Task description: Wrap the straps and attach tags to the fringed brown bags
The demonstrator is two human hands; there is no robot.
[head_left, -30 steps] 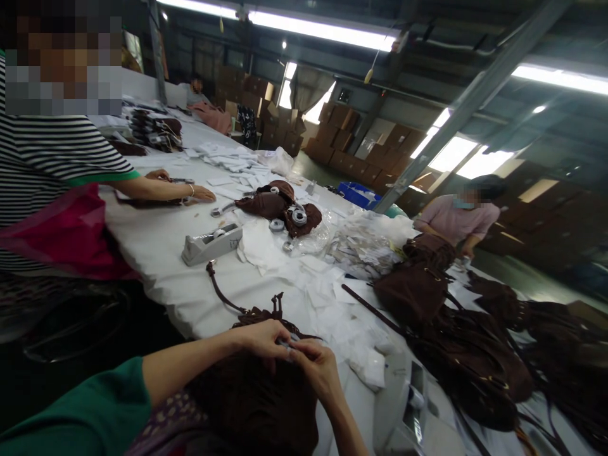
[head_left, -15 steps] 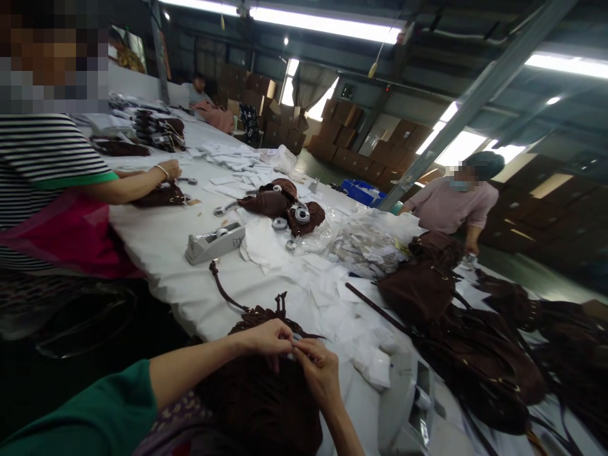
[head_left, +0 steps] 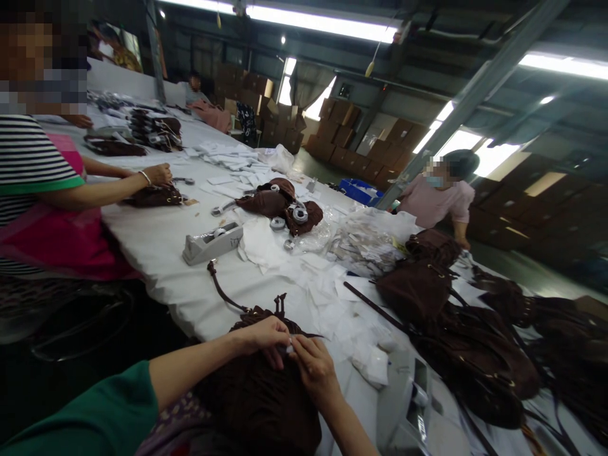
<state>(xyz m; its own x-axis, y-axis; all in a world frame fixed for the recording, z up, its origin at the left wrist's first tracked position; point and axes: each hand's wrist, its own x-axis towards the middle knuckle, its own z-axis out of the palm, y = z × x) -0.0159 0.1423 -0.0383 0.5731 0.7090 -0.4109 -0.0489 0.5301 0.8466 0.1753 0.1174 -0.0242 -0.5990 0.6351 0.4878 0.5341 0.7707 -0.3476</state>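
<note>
A dark brown gathered handbag (head_left: 261,405) rests against my lap at the table's near edge, its strap (head_left: 219,288) trailing onto the white cloth. Over the top of the bag, my left hand (head_left: 268,335) and my right hand (head_left: 313,364) meet with fingertips pinched together. A small white piece (head_left: 289,348) shows between them; whether it is paper or tape I cannot tell. The fingers hide the part of the bag beneath. To the right of my right hand stands a grey tape dispenser (head_left: 403,405).
Another tape dispenser (head_left: 213,242) stands ahead. White paper sheets (head_left: 323,291) litter the table (head_left: 156,253). Brown bags (head_left: 475,354) are heaped at right; brown bags with tape rolls (head_left: 300,215) lie mid-table. One co-worker (head_left: 42,171) works at left, another (head_left: 437,196) across the table.
My right hand has turned slightly, and the white piece between my fingertips shows more plainly. The co-worker at left has shifted left, and the one across has leaned lower.
</note>
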